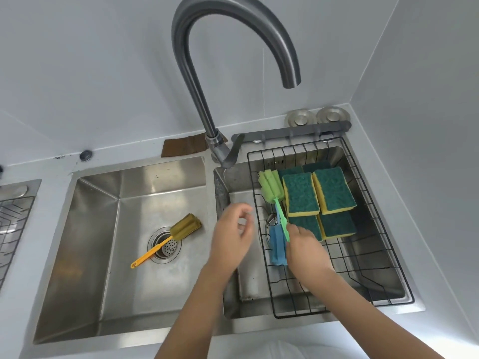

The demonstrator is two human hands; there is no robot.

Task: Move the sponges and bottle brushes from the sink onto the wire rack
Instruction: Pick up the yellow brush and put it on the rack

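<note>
A black wire rack (383, 218) hangs in the right basin and carries several green-and-yellow sponges (300, 194). A green bottle brush (270, 186) lies at the rack's left side, and my right hand (305, 248) is shut on its handle. Just left of that hand, a blue bottle brush (277, 246) rests in the rack. My left hand (234, 235) hovers over the divider between the basins, fingers apart and holding nothing. A yellow bottle brush (178, 230) lies in the left sink (98, 229), its handle across the drain (164, 246).
A tall grey faucet (207, 104) arches over the right basin, with its lever (233, 155) at the base. A grey hook rail (290, 130) and two metal plugs (300, 117) sit behind the rack. A ridged drainboard (13, 216) lies at the far left.
</note>
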